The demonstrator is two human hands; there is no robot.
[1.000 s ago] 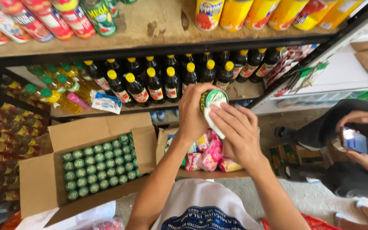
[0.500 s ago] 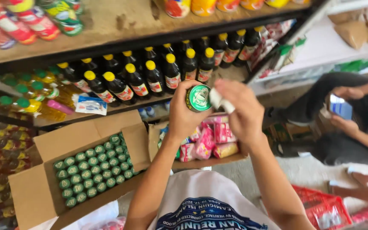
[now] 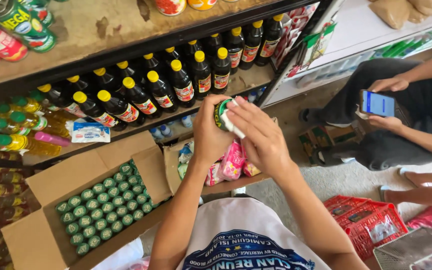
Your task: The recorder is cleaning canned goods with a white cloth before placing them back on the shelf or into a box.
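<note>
the left hand (image 3: 210, 131) is wrapped around a small green round tin can (image 3: 222, 113), gripping it by the side and holding it up in front of the shelves, level with the lower shelf edge. the right hand (image 3: 257, 135) lies over the can's top, its fingers pinching a small white cloth (image 3: 230, 120) pressed against the lid. both hands are closed on what they hold, touching each other at the can.

just behind the can, a row of dark glass bottles with yellow caps (image 3: 176, 82) stands on the wooden shelf (image 3: 241, 82). below the hands sits a small open cardboard box with pink packets (image 3: 233, 161) in it. to the left, a larger open brown cardboard box (image 3: 63, 175) is packed with rows of green-topped cans (image 3: 103, 207), upright and close together. more green and red tin cans (image 3: 13, 25) lie on the upper shelf.

off to the right, another person crouches, holding a lit phone (image 3: 377, 103) in both hands, near a red plastic basket (image 3: 363, 220) on the floor.
</note>
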